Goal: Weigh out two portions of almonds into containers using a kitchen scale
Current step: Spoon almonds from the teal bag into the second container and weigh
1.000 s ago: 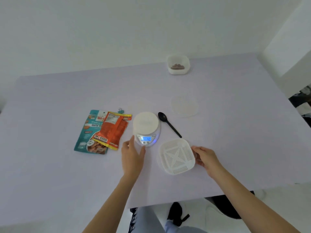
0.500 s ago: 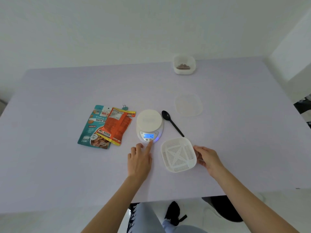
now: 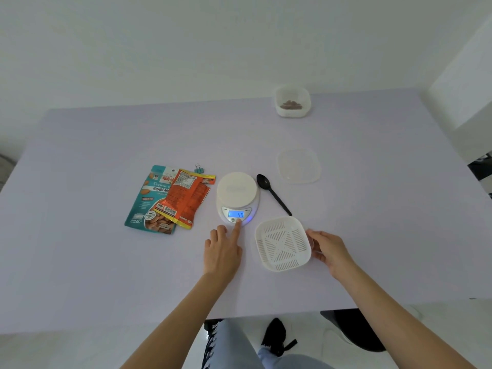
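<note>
From your head camera, the kitchen scale sits mid-table with nothing on its round plate. Its blue display is lit and seems to read 40, though the digits are small.

Your left hand lies at 6 o'clock from the scale. Its index finger is straight, with the tip on a button just under the display. The other fingers are loosely bent and hold nothing.

Your right hand grips the right edge of the white basket, fingers curled round its rim. The basket is slotted and rests on the table at 5 o'clock from the scale, just beside it.

A black spoon lies at 3 o'clock from the scale, its handle pointing toward the basket. A clear lid lies flat at 2 o'clock.

At 1 o'clock, near the far table edge, a white tub holds a small brown heap, probably almonds.

At 9 o'clock, an orange bag overlaps a teal almond bag. A small clip lies at their top edge.
</note>
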